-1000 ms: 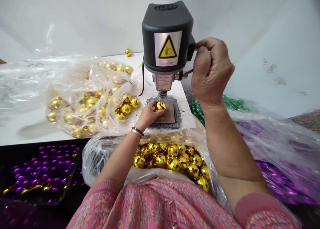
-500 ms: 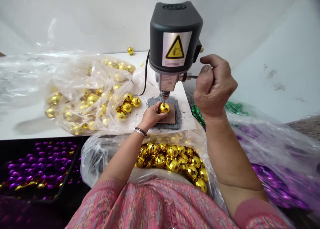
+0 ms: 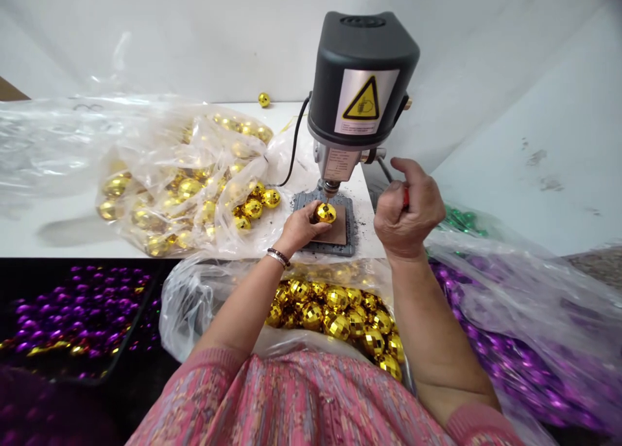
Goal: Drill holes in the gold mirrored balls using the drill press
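A small black bench drill (image 3: 362, 83) stands on a white table (image 3: 58, 235). My left hand (image 3: 302, 227) pinches a gold faceted ball (image 3: 325, 212) on the brown pad of the drill base (image 3: 335, 225), right under the bit. My right hand (image 3: 405, 209) is closed round the red-tipped feed lever (image 3: 405, 196) at the drill's right side, pulled low. A clear bag of gold faceted balls (image 3: 335, 313) lies in my lap, just below both hands.
Another clear bag full of gold balls (image 3: 184, 187) lies on the table to the left. A dark tray of purple balls (image 3: 72, 313) sits low at the left. Bags of purple balls (image 3: 525, 362) and green balls (image 3: 454, 219) lie at the right. One loose gold ball (image 3: 264, 99) rests by the wall.
My right hand has swung down from beside the drill head to near table level, bringing the lever with it. The left hand kept the gold ball under the bit.
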Available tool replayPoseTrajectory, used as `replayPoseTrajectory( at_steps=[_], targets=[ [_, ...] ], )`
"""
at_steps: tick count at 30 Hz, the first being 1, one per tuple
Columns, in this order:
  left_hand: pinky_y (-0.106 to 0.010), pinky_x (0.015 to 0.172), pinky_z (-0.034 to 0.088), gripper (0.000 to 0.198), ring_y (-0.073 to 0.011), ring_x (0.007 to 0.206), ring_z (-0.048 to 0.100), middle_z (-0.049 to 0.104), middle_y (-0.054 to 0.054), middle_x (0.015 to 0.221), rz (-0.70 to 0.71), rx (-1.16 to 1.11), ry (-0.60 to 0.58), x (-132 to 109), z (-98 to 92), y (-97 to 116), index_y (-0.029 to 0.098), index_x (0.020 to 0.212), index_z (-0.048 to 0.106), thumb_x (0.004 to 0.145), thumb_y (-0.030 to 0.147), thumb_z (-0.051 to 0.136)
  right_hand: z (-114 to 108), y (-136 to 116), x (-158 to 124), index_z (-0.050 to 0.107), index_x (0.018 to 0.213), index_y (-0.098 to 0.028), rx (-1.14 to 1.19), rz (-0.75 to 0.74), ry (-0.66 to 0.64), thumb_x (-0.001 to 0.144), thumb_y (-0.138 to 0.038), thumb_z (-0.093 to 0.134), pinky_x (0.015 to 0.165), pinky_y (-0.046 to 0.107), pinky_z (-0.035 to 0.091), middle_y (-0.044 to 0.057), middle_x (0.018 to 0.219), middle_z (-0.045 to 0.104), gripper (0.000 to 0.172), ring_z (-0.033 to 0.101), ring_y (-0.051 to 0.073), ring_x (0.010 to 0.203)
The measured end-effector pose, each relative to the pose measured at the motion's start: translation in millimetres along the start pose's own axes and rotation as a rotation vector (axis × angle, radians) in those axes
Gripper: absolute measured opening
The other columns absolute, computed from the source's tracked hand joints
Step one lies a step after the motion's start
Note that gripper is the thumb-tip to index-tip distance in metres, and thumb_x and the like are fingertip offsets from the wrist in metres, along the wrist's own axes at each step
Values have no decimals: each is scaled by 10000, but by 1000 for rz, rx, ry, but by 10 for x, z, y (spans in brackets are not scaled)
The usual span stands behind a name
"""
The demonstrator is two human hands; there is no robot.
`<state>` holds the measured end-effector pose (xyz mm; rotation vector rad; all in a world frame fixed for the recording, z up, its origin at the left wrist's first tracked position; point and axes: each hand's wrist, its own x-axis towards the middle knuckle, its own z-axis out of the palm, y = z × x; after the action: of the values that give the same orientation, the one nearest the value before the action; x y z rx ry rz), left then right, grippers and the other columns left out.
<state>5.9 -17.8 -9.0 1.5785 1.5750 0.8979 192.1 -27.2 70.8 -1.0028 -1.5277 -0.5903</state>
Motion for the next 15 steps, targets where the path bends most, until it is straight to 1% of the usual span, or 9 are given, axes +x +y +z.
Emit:
replayPoseTrajectory(
  at_steps=[3,6,11,13,15],
  targets=[
    [-274,779,520,642,-206,867,673,772,-16,952,18,5,-50,1,-4,3,226,1316,700,692,272,844,23,-8,-21,668,1184,-214,16,-16,38,961,-248,408,718,308,475,52,953,738,344,594,143,733],
    [-272,773,512,650,-205,880,666,772,-21,972,20,6,-54,0,0,-9,222,1334,687,703,277,831,50,-13,-95,668,1175,-204,11,-3,68,956,-229,409,716,305,473,59,912,730,341,598,147,731],
    [-271,758,487,689,-194,889,660,755,-23,1033,22,11,-68,21,24,-81,212,1383,644,723,318,815,82,-17,-296,688,1094,-185,26,15,39,961,-248,391,725,303,494,72,879,730,331,609,149,721],
    [-272,744,484,687,-189,871,657,749,-22,1029,24,-3,-79,35,41,-96,208,1376,640,721,326,812,88,-30,-220,696,1076,-177,82,78,66,977,-288,397,716,297,498,71,876,725,334,620,145,725],
    [-270,742,487,668,-181,852,653,746,-22,1007,24,-23,-78,41,57,-86,193,1347,647,712,314,814,101,-44,18,706,1062,-171,168,168,83,994,-341,397,740,294,508,73,898,719,359,642,143,774]
  ],
)
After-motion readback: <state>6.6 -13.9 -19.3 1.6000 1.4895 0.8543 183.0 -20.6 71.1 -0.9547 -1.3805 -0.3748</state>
